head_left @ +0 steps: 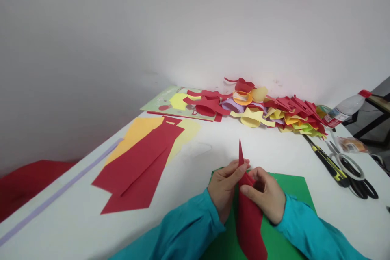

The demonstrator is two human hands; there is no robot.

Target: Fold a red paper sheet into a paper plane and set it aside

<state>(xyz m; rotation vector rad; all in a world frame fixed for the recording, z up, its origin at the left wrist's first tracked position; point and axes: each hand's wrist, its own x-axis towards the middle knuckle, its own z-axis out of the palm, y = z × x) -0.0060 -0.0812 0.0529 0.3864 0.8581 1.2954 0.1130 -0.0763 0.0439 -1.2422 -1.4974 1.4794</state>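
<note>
A piece of red paper (pixel 250 223), narrow and pointed at its upper end, is held between both hands over a green sheet (pixel 294 187). My left hand (pixel 226 183) pinches it near the pointed tip, thumb against the paper. Lower and to the right, my right hand (pixel 265 195) grips its folded edge between thumb and fingers. Part of the fold is hidden behind the fingers. The lower end of the paper runs out of the bottom of the view.
Flat red paper pieces (pixel 140 166) lie at left beside a purple strip (pixel 61 191). Cut and folded paper shapes (pixel 295 113) are heaped along the wall. On the right are a utility knife (pixel 329 164), scissors (pixel 362 189), a tape roll (pixel 350 166) and a tilted bottle (pixel 347 107).
</note>
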